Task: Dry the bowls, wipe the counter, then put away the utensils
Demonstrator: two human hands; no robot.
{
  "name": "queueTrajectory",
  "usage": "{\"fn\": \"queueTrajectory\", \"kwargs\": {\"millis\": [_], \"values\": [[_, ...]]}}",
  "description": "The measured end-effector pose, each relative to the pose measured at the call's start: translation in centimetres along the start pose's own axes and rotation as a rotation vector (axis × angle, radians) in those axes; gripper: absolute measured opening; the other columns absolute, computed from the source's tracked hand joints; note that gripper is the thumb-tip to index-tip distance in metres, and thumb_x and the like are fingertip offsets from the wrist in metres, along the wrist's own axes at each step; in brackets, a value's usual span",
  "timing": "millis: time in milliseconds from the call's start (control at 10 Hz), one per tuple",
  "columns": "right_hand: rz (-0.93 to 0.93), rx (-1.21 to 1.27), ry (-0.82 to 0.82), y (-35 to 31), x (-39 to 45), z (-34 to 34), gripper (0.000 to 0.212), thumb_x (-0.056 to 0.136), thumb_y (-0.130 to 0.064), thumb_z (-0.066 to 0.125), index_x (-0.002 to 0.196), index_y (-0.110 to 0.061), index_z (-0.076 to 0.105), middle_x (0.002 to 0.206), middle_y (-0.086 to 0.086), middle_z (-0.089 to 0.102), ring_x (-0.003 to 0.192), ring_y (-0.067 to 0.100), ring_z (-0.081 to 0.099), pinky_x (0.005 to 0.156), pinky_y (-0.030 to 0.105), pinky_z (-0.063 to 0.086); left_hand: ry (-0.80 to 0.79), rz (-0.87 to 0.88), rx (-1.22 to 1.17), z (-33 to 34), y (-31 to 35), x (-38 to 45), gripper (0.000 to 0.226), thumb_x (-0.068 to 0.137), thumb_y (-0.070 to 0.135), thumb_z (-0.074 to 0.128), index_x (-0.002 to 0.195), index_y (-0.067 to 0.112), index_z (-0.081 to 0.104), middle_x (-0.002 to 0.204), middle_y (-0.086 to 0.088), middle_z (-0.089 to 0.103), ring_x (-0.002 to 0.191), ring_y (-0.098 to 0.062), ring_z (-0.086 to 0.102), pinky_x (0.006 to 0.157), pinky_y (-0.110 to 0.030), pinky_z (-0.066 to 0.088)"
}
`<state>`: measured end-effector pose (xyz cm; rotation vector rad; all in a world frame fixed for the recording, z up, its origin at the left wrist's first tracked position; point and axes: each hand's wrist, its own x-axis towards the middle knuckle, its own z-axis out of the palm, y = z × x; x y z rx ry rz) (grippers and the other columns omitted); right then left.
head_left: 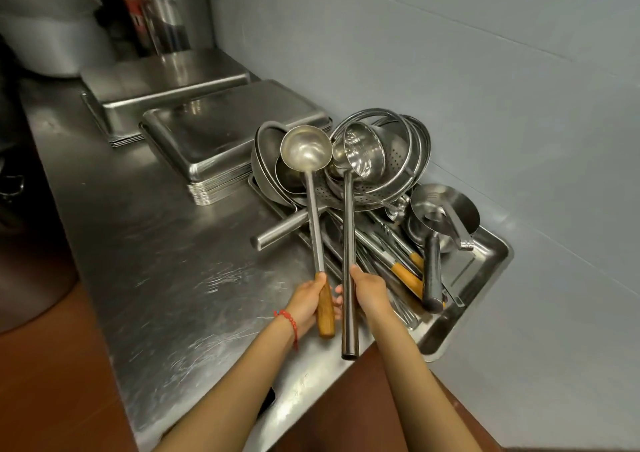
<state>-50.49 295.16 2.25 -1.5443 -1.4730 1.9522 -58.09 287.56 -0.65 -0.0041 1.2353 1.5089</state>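
My left hand (306, 304) grips the wooden handle of a long steel ladle (305, 147), its bowl raised over the utensil pile. My right hand (369, 294) grips the steel tube handle of a second ladle (348, 230), whose bowl end sits among the strainers. Both ladles stand side by side above a steel tray (485, 271) at the counter's right end. The tray is heaped with strainers (398, 161), bowls (266, 161), scoops (446, 209) and several tongs and ladles with wooden or black handles.
Two stacks of upturned steel trays (221, 140) (156, 84) sit further back on the steel counter (166, 264). A large pot (52, 32) and a tall steel canister (173, 8) stand at the far end. A tiled wall (485, 88) runs along the right.
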Motion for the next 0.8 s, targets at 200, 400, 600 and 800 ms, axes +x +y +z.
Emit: {"fn": "queueTrajectory", "kwargs": {"millis": [200, 400, 600, 800], "values": [[-0.144, -0.171, 0.074, 2.2, 0.5, -1.4, 0.036, 0.094, -0.026, 0.048, 0.067, -0.007, 0.061, 0.057, 0.004, 0.06, 0.051, 0.015, 0.055, 0.06, 0.03, 0.048, 0.037, 0.001, 0.189, 0.5, -1.1, 0.7, 0.025, 0.095, 0.029, 0.045, 0.087, 0.007, 0.055, 0.076, -0.007, 0.065, 0.051, -0.008, 0.066, 0.05, -0.023, 0.057], [-0.253, -0.274, 0.12, 3.0, 0.2, -2.4, 0.032, 0.092, -0.028, 0.05, 0.068, -0.009, 0.06, 0.062, 0.008, 0.054, 0.061, 0.019, 0.05, 0.068, 0.034, 0.042, 0.065, 0.008, 0.408, 0.7, -1.4, 1.2, 0.031, 0.093, 0.036, 0.046, 0.073, 0.014, 0.056, 0.061, -0.001, 0.067, 0.058, -0.012, 0.066, 0.05, -0.023, 0.057], [-0.308, -0.379, 0.206, 3.3, -0.8, -2.8, 0.029, 0.092, -0.029, 0.051, 0.103, -0.005, 0.065, 0.075, 0.002, 0.062, 0.074, 0.017, 0.057, 0.068, 0.024, 0.038, 0.042, 0.041, 0.522, 0.3, -1.3, 0.7, 0.021, 0.096, 0.03, 0.041, 0.1, 0.011, 0.051, 0.074, -0.007, 0.058, 0.06, -0.017, 0.058, 0.046, -0.019, 0.051], [-0.456, -0.661, 0.346, 3.3, -2.3, -2.7, 0.026, 0.091, -0.029, 0.048, 0.101, -0.01, 0.062, 0.107, 0.015, 0.064, 0.104, 0.033, 0.058, 0.086, 0.041, 0.047, 0.18, 0.405, 0.965, -2.0, -1.2, -0.6, 0.033, 0.094, 0.026, 0.046, 0.12, 0.006, 0.055, 0.118, -0.016, 0.061, 0.109, -0.029, 0.057, 0.095, -0.033, 0.045]]}}
